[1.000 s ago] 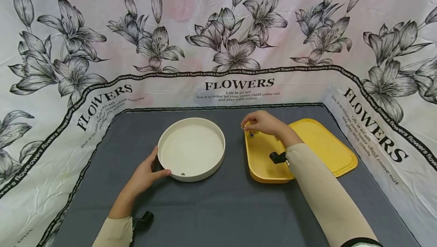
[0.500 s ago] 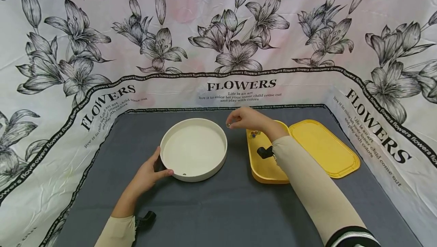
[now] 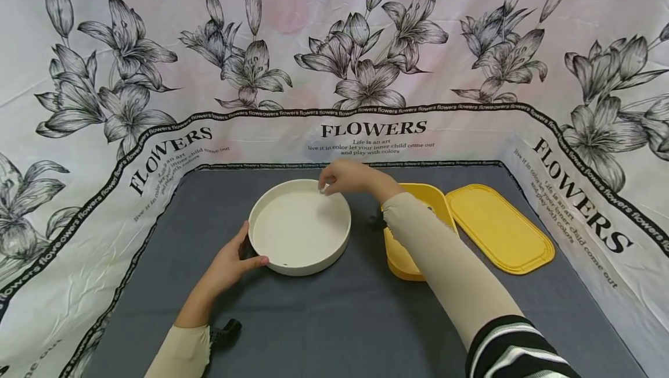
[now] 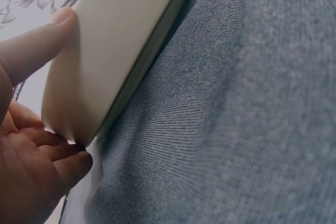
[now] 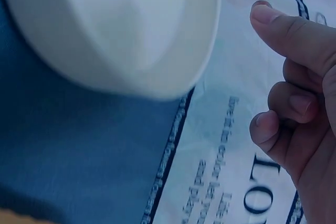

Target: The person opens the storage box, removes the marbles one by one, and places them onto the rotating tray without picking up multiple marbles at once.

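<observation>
Apparently to steady it, the left hand (image 3: 226,265) grips the cream round tray (image 3: 298,227) at its near-left wall. Over the tray's far-right rim, the right hand (image 3: 347,176) pinches a small pale object (image 3: 322,189), too small to identify. Farther right, the yellow lid (image 3: 502,228) lies off the yellow box (image 3: 405,259), presumably for access.

Right hand (image 5: 302,93), 3 o'clock: thumb pointing toward 10, lower fingers curled | smooth white round-walled dish (image 5: 202,45), 11 o'clock, apart from thumb | blue cloth (image 5: 94,140), 8 o'clock | pale cloth (image 5: 210,124) printed with black lettering, 5 o'clock | blurred tan edge (image 5: 21,217), far 8 o'clock
</observation>
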Tool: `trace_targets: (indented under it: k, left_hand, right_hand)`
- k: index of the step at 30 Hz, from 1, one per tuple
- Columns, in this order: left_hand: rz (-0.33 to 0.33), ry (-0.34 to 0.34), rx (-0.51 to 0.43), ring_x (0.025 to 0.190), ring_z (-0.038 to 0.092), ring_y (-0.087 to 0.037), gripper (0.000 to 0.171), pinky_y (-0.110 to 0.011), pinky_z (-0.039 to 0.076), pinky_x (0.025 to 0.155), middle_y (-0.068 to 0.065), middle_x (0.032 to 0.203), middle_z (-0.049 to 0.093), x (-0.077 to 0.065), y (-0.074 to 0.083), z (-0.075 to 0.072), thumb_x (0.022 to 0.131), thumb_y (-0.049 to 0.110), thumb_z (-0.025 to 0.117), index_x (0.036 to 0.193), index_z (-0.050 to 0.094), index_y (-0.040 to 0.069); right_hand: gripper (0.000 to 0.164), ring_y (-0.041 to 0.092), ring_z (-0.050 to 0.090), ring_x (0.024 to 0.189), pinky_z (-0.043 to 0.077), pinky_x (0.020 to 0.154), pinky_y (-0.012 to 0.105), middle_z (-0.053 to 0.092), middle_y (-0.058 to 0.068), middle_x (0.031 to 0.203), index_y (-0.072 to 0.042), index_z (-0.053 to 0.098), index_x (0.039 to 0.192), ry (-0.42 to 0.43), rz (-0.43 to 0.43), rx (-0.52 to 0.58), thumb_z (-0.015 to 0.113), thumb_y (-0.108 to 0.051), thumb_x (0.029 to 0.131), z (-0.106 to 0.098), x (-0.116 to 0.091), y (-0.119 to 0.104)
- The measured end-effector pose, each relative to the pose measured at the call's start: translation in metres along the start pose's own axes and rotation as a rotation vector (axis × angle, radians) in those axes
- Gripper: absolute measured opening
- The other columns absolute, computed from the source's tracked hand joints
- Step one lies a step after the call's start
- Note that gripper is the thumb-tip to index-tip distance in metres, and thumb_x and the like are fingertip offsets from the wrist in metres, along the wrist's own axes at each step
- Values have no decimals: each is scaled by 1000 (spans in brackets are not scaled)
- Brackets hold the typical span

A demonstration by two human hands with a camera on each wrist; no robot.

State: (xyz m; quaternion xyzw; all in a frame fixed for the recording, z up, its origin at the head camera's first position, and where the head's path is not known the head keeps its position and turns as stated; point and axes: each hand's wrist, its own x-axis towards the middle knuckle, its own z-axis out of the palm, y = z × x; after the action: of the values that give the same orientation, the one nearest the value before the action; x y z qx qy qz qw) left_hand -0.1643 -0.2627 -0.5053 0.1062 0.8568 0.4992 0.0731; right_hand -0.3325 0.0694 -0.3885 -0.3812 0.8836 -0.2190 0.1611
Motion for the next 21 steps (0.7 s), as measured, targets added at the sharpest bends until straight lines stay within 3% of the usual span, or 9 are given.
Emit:
trace_targets:
  k: [8,13,21]
  left_hand:
    - [-2,2,-7,156,15,-37,117,-56,24,122,-18,171,2,0,0,0,87,31,84,164,2,1]
    - [0,-4,-33,157,13,-37,117,-56,23,123,-19,171,1,0,1,1,87,28,84,164,1,1]
    - [3,-9,-42,157,12,-37,117,-57,23,123,-18,171,-1,1,-2,0,88,29,83,163,-1,1]
  right_hand:
    - [18,18,55,87,49,73,31,68,-3,100,-18,77,114,-75,-60,-60,73,-22,98,18,37,-13]
    - [18,16,55,89,49,77,30,69,-5,101,-16,78,114,-102,-66,-66,74,-20,97,31,52,-13]
    - [13,15,53,85,46,72,28,65,-2,95,-17,78,107,-166,-46,-48,75,-17,94,49,65,-8]
